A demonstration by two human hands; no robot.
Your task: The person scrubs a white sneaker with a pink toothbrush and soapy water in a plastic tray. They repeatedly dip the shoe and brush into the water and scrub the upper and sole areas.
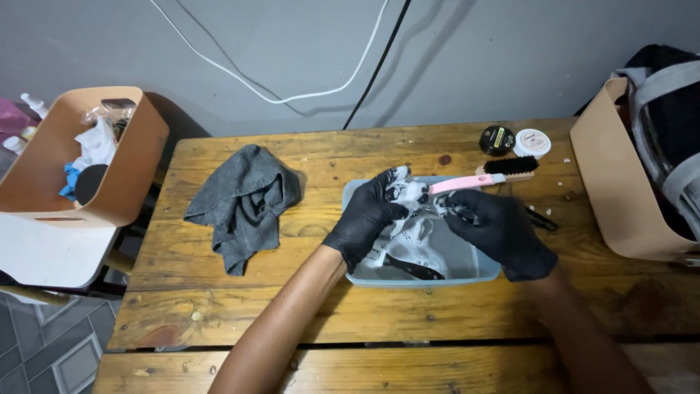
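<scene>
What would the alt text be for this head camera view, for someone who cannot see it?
Two black-gloved hands work over a shallow grey tray on a wooden table: the left hand holds a white shoe, the right hand a pink-handled brush against it. A grey cloth lies to the left; a black brush and two small tins sit behind.

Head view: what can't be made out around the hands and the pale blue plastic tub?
- White patterned item in the pale blue plastic tub: partly covered by the black-gloved left hand.
- Pink-handled brush: head hidden behind the black-gloved right hand.
- Tan bin: cut off by the right edge.
</scene>
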